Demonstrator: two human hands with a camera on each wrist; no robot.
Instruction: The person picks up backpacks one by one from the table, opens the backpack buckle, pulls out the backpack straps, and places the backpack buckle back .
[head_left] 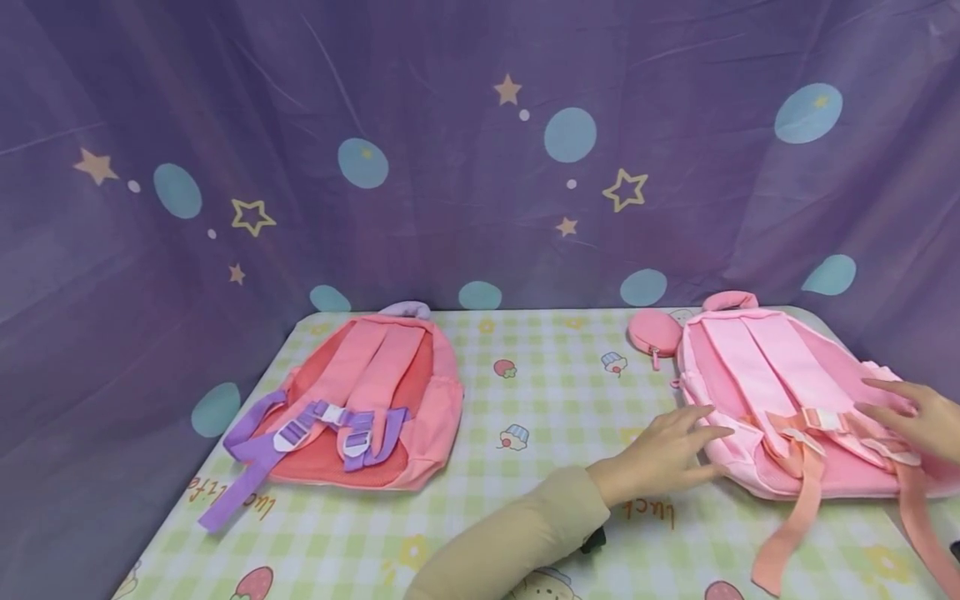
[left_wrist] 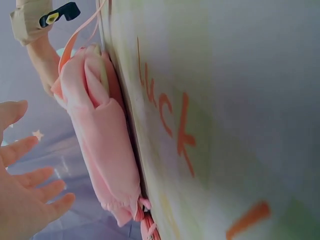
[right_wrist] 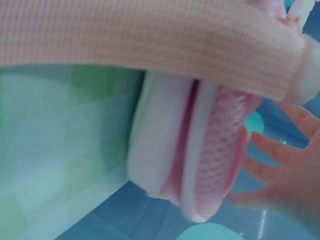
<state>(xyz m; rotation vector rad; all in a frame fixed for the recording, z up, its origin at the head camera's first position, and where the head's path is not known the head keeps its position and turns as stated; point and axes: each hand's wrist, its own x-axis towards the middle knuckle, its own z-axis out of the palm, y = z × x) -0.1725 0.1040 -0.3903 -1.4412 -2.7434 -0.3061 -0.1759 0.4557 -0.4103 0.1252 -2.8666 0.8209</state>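
Note:
On the right of the table lies a light pink backpack, straps upward, with peach webbing trailing off its near edge. A round pink pouch sits beside its far left corner. My left hand is at the backpack's lower left side, fingers spread and apart. In the left wrist view that hand shows a gap to the pink bag. Over the bag's right side is my right hand, fingers extended; whether they touch it is unclear. A peach strap crosses the right wrist view.
A coral backpack with purple straps lies on the left of the table. Green checked cloth with printed cupcakes covers the tabletop. A purple curtain with stars hangs behind and at the sides.

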